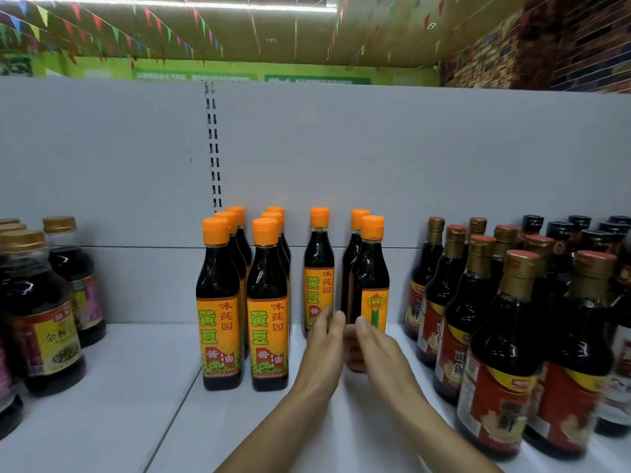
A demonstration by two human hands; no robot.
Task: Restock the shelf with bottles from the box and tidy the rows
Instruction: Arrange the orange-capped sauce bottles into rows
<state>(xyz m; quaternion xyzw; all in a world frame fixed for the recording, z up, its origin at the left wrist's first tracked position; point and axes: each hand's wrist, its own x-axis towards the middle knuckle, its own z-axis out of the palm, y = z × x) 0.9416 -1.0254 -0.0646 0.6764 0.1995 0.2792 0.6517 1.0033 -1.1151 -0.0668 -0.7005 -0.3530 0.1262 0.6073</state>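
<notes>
On shelf (136, 387), orange-capped bottle (371, 278) behind right hand (379, 353), left hand (321, 349) just beside, both grips spread.

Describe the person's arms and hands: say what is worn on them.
The left forearm and right forearm are bare to the frame's edge; no sleeve shows. The left hand and right hand are ungloved, with no ring, watch or bracelet visible. Blur hides fine detail at the fingertips.

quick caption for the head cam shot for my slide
Left hand and right hand reach to the orange-capped soy sauce bottles on the white shelf
</notes>
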